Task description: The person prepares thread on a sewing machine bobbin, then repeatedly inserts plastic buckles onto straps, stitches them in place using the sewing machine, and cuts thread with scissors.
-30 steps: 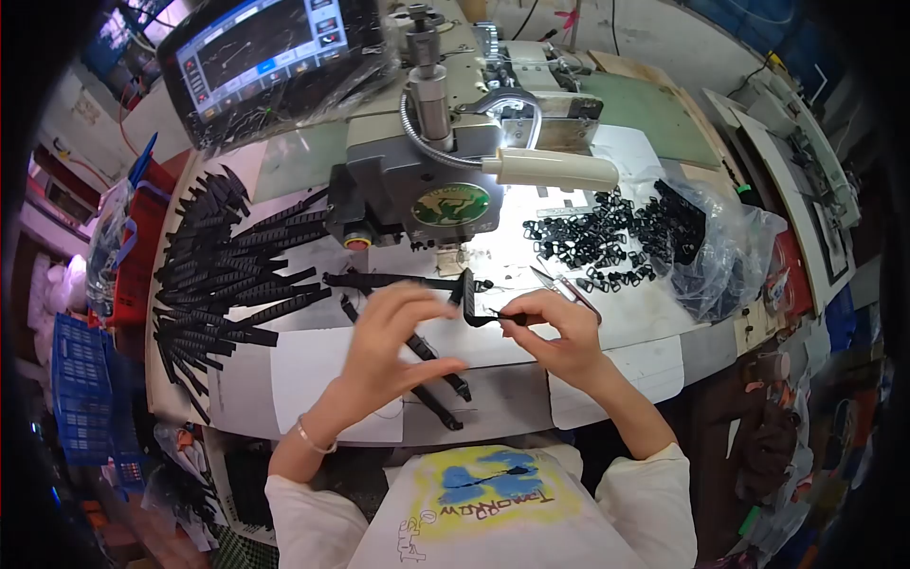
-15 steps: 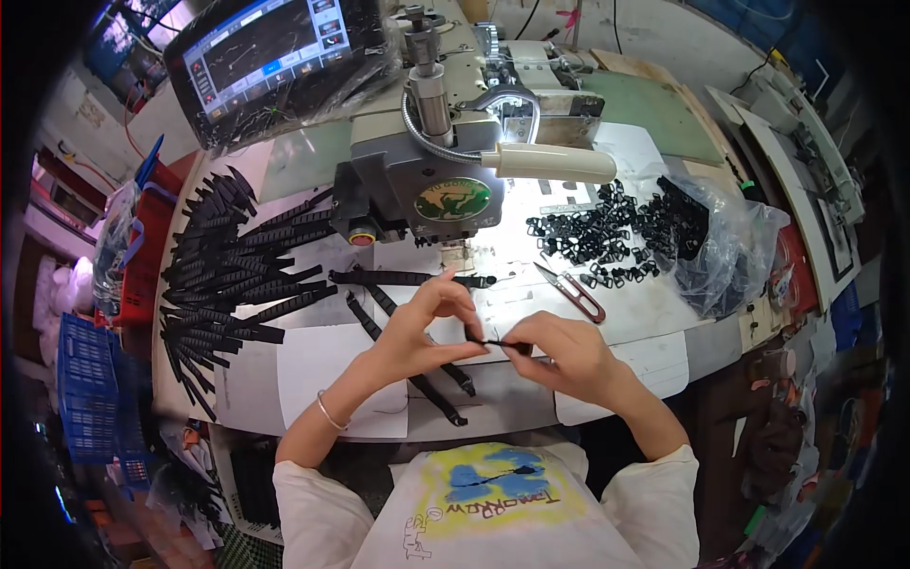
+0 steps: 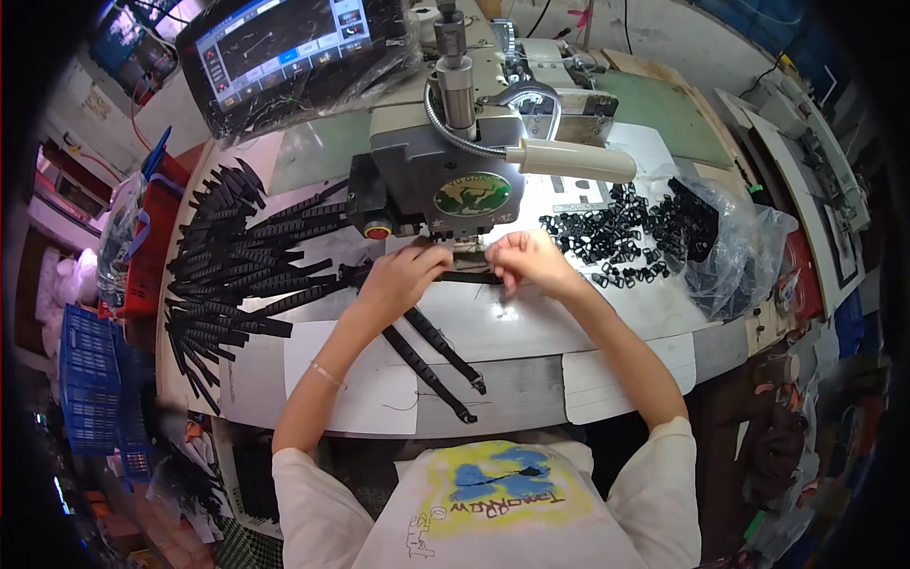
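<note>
Below the sewing machine head (image 3: 445, 180), I am bunching the fingers of my left hand (image 3: 406, 277) and curling those of my right hand (image 3: 527, 262), though what, if anything, either is pinching I cannot tell. A black webbing strap (image 3: 471, 278) is lying between my hands, well back from the front edge of the sewing table (image 3: 517, 384). Two finished-looking straps (image 3: 445, 350) are slanting toward that front edge, ridged strap pieces (image 3: 227, 261) are fanning along the left edge, and black buckles (image 3: 607, 237) are heaping toward the right edge, beside a clear plastic bag (image 3: 744, 248)
</note>
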A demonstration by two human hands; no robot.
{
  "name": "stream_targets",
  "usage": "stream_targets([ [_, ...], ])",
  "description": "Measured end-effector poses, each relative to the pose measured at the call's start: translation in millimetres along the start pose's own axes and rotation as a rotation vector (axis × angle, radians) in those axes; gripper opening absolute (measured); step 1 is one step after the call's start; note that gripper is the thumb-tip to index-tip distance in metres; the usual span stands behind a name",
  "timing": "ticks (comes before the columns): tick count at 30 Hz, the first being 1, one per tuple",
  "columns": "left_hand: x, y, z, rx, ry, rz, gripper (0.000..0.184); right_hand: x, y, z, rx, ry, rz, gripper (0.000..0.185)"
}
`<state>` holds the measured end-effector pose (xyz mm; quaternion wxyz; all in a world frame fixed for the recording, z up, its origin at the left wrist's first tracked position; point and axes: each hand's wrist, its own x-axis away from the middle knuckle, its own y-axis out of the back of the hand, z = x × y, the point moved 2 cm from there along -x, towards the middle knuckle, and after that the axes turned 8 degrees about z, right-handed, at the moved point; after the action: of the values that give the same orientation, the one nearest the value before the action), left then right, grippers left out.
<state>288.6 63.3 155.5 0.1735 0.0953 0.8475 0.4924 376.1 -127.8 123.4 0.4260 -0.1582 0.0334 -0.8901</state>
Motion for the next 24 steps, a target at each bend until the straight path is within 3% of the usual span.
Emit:
stream_targets([
  [3,-8,-32,19,-0.111,-0.079,-0.108,0.024,-23,10,-11,-0.01,-0.062,-0.07,0.011],
  [7,-10,-41,21,-0.023,0.018,-0.099,0.034,-29,12,-10,0.073,-0.147,-0.095,0.012],
  [13,-13,-47,24,-0.253,-0.115,-0.186,0.04,-33,11,-5,0.162,-0.151,-0.108,0.017],
  [24,-13,-39,12,-0.138,-0.013,-0.311,0.014,-16,0,-2,-0.033,-0.202,-0.003,0.011],
])
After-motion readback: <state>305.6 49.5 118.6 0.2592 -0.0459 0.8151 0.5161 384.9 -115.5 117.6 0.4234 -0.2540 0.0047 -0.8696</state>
